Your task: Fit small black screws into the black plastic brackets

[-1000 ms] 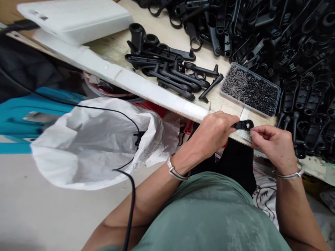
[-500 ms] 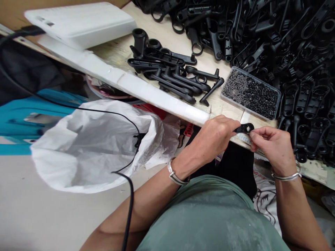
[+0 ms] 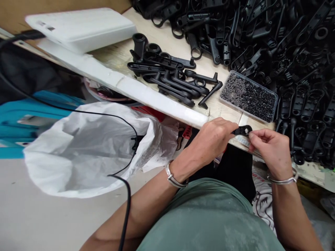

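My left hand (image 3: 213, 141) is closed on the left end of a black plastic arm (image 3: 244, 130), whose right end is a ring with an opening. The arm is held at the table's front edge. At the ring's right side, my right hand (image 3: 272, 146) pinches thumb and forefinger together. Whatever lies between those fingertips is too small or hidden to make out. Just beyond both hands stands a clear plastic box (image 3: 275, 108) filled with tiny dark pieces. To its left lie several black plastic arms (image 3: 180, 83) in a loose group.
A large heap of black plastic parts (image 3: 261, 38) covers the back and right of the table (image 3: 209, 71). A white box-shaped object (image 3: 83, 29) sits at the left end. Below the edge, a white sack (image 3: 75, 150) gapes open, with a black cable (image 3: 128, 195) hanging across it.
The view has shifted slightly. Both hands keep their hold at the black plastic arm, with hardly any change in the fingers.
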`<action>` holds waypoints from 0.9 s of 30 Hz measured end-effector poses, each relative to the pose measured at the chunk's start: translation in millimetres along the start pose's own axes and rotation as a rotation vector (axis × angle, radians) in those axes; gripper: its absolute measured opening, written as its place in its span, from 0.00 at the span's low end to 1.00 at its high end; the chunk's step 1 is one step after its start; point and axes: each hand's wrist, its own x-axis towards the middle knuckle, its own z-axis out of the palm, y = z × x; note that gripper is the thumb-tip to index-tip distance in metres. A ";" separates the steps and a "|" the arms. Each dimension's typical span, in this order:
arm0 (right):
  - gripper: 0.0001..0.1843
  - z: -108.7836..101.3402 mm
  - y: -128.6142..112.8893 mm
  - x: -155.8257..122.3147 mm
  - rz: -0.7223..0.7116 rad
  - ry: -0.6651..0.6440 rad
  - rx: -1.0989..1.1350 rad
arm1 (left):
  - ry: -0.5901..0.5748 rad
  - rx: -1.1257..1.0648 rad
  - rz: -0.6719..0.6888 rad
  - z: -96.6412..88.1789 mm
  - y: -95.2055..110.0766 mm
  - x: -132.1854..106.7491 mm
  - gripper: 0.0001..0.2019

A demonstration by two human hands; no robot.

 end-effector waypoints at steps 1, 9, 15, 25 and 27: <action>0.11 0.2 0.6 -0.4 -0.051 0.037 -0.071 | 0.000 -0.004 -0.003 0.1 0.1 0.1 0.04; 0.10 4.0 -0.4 -0.8 -0.605 0.181 -0.581 | 0.002 -0.020 -0.006 1.8 -1.8 -1.5 0.05; 0.13 11.1 -11.3 -4.2 -0.684 0.107 -0.864 | 0.013 -0.025 0.009 1.7 -1.4 -1.5 0.06; 0.12 -3.0 -19.3 -1.5 -0.349 -0.090 -0.554 | 0.032 -0.044 0.044 5.6 -2.6 -0.5 0.05; 0.12 -5.8 -14.6 -0.1 -0.250 -0.091 -0.468 | 0.022 -0.039 0.050 5.3 -2.2 -0.4 0.06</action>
